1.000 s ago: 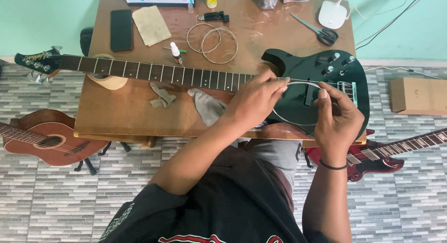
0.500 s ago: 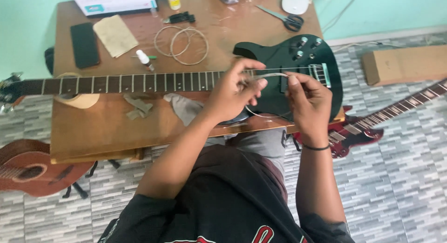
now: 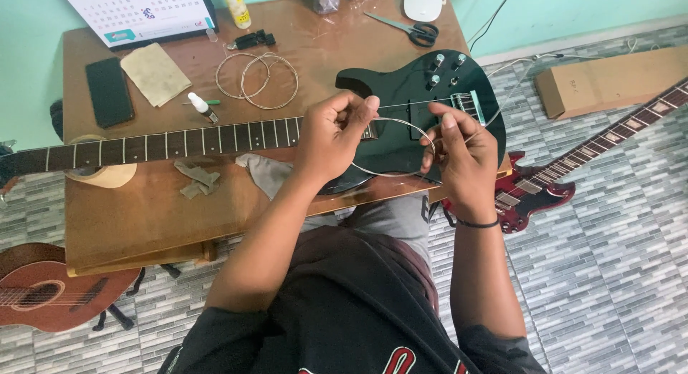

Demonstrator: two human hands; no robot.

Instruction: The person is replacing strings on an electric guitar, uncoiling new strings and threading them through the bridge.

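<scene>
while both pinch a looped guitar string — left hand, right hand — over the black guitar.

Electric guitar body glossy dark green-black, silver knobs, fretboard dark with pale fret lines. Guitar string silver, thin. Wooden table orange-brown. Coiled strings pale metallic. Cloth beige, phone black. Scissors black-handled. Small bottle yellow. Second guitar dark cherry red; acoustic guitar reddish-brown. Floor grey-white brick-pattern tile. Wall mint green. Cardboard box tan. Wristband black. Shirt black, red print.
</scene>
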